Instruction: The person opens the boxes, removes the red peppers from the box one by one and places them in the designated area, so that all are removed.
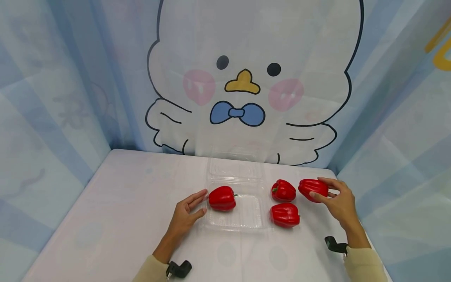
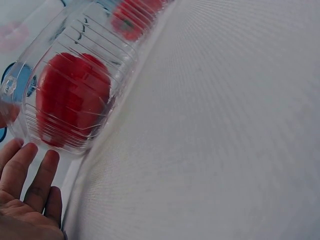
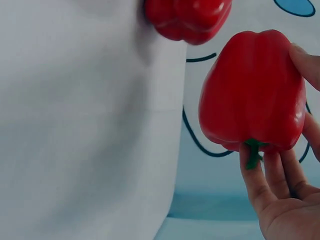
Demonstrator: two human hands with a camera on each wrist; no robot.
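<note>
A clear plastic clamshell box (image 1: 246, 213) lies with its lid raised at the back. One red bell pepper (image 1: 221, 198) rests in its left half, its green stem to the right. My left hand (image 1: 188, 211) is at the box's left side, fingers loosely extended; in the left wrist view the fingertips (image 2: 50, 159) are by the clear wall, and contact is hard to tell. My right hand (image 1: 336, 199) grips another red bell pepper (image 3: 255, 90) between thumb and fingers, right of the box. Its green stem (image 3: 253, 155) points toward the palm.
Two more red bell peppers, one farther back (image 1: 283, 190) and one nearer (image 1: 284, 215), lie just right of the box. A curtain (image 1: 243, 133) with a cartoon bird stands behind the white table (image 1: 141, 188), and curtains flank both sides.
</note>
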